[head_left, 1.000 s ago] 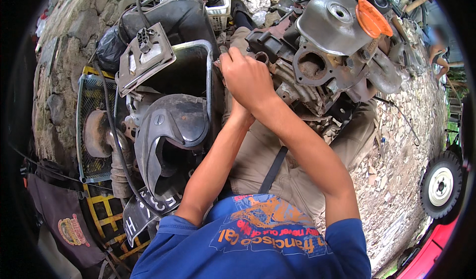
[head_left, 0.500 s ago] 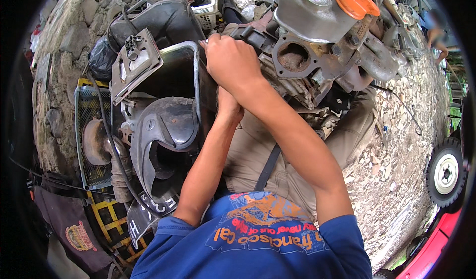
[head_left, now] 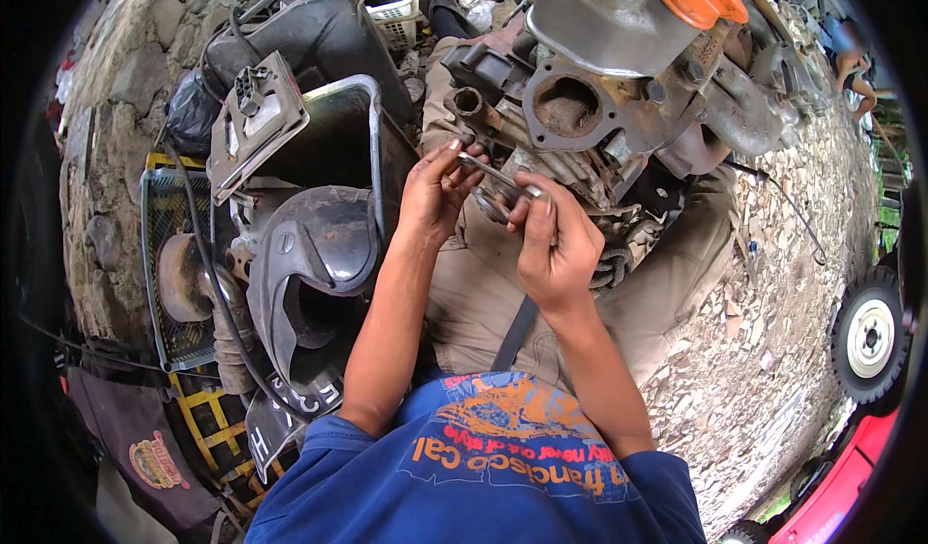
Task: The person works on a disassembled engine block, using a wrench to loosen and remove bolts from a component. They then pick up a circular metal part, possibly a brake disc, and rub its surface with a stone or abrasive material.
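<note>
pinching metal tool (head_left: 498,175), left hand (head_left: 433,196), right hand (head_left: 556,244)

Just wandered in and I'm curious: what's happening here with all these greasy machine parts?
A person in a blue shirt sits over a dirty metal engine resting on their lap. Both hands hold a thin metal tool just in front of it: the left hand at one end, the right hand gripping the other. Black plastic vehicle covers lie to the left.

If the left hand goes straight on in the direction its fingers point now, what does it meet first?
The left hand points up and right. It would probably first meet the short rusty pipe stub on the grey engine block, though depth is unclear from this view.
</note>
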`<action>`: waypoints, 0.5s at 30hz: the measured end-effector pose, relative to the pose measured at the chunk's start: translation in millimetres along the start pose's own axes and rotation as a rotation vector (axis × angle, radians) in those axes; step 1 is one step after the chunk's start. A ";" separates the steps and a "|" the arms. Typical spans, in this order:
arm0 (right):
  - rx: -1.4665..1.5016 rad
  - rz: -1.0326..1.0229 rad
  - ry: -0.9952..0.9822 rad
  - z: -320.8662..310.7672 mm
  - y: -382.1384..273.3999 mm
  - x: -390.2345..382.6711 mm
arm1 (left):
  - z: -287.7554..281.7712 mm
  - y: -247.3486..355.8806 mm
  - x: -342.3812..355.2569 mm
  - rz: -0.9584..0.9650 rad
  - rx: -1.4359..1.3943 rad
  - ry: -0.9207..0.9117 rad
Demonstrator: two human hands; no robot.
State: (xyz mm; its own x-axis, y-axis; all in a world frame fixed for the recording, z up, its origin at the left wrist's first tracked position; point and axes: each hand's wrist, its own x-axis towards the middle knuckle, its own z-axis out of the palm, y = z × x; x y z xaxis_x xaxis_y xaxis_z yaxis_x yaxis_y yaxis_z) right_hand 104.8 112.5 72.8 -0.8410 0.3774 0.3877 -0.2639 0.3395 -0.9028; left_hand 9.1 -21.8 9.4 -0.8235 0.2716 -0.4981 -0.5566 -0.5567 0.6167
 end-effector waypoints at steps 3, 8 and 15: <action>0.046 0.056 0.026 -6.3 10.5 -6.4 | 9.6 -1.5 -0.7 0.023 -0.006 0.018; -0.024 -0.043 0.023 -6.1 16.5 -3.1 | -6.1 -13.9 17.8 0.034 -0.047 -0.141; -0.112 -0.030 0.017 -1.6 14.8 -0.6 | 10.8 -16.3 16.1 0.070 0.016 0.023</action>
State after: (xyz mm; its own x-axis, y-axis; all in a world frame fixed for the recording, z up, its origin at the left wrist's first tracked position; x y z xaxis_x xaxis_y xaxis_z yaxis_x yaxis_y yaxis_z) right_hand 102.2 118.6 59.5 -0.8250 0.3801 0.4182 -0.2336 0.4445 -0.8648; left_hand 3.8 0.1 -2.1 -0.8578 0.2146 -0.4670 -0.4997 -0.5611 0.6599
